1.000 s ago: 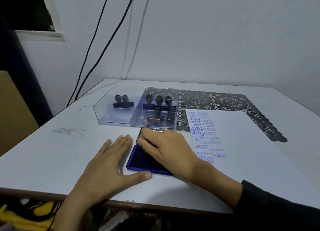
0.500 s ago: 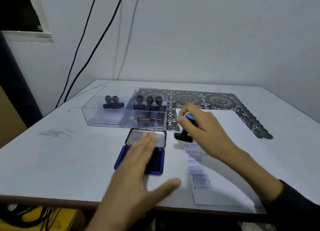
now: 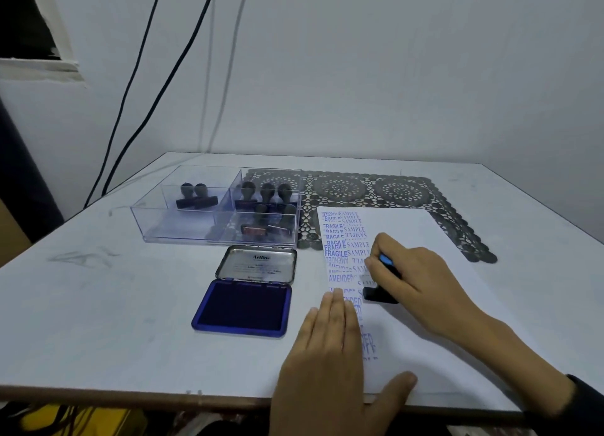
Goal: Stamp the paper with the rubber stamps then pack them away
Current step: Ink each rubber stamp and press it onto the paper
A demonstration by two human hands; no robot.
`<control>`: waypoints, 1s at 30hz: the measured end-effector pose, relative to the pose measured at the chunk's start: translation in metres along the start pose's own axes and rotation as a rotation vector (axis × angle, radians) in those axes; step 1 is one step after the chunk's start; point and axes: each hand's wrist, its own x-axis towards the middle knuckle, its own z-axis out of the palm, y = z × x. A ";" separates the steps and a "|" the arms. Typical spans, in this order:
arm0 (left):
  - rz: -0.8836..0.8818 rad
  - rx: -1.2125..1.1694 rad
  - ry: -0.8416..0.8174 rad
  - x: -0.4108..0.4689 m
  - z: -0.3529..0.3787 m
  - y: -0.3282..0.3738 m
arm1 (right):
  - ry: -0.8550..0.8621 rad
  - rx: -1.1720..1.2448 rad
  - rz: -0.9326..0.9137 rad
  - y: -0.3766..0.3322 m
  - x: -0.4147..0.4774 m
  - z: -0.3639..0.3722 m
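Step in hand: stamping. The right hand (image 3: 415, 282) grip is clamped on the rubber stamp (image 3: 379, 294), base down on the paper (image 3: 425, 229) toward the counter (image 3: 98, 304) front edge. The left hand (image 3: 330, 347), fingers straight, presses the paper's left margin. Next move, by judgement: lift straight up, then ink at the open ink pad (image 3: 243, 308).

Right hand (image 3: 411, 282) moved stamp (image 3: 379, 294) from ink pad (image 3: 243, 308) onto paper (image 3: 425, 239), left hand (image 3: 330, 354) shifted onto paper
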 end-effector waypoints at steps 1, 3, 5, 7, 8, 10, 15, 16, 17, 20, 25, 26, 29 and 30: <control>-0.003 0.007 -0.016 0.000 -0.002 0.000 | -0.005 -0.004 -0.003 0.000 0.000 0.001; 0.004 0.022 -0.006 0.001 -0.002 -0.001 | -0.022 -0.015 -0.008 0.001 0.001 0.005; 0.007 0.048 0.021 0.001 -0.002 -0.001 | -0.037 -0.019 -0.009 0.000 0.000 0.009; 0.006 0.057 0.020 0.000 -0.003 -0.001 | -0.046 -0.031 -0.020 -0.001 -0.001 0.010; 0.010 0.062 0.030 0.000 -0.002 -0.001 | -0.048 -0.035 -0.028 -0.002 -0.002 0.009; 0.011 0.078 0.023 0.000 -0.001 -0.001 | -0.052 -0.020 -0.029 -0.003 -0.005 0.008; 0.011 0.042 0.042 -0.001 -0.001 -0.001 | -0.104 0.094 0.039 0.001 0.002 0.004; 0.020 0.019 0.054 -0.002 -0.002 -0.001 | -0.106 0.147 0.066 0.003 0.006 0.002; 0.031 -0.005 0.079 -0.003 -0.004 -0.002 | -0.079 0.203 0.091 0.005 0.011 -0.002; 0.052 -0.100 0.219 -0.007 -0.013 -0.008 | 0.088 0.434 0.134 0.002 0.026 -0.015; -0.072 -0.213 0.301 -0.018 -0.039 -0.046 | 0.137 0.575 0.128 -0.015 0.048 -0.028; -0.165 -0.247 0.286 -0.021 -0.049 -0.054 | 0.126 0.571 0.111 -0.020 0.051 -0.027; -0.311 -0.300 0.259 -0.026 -0.067 -0.079 | 0.065 0.568 0.080 -0.037 0.061 -0.024; -0.342 -0.307 0.247 -0.027 -0.071 -0.089 | 0.038 0.567 0.067 -0.043 0.063 -0.021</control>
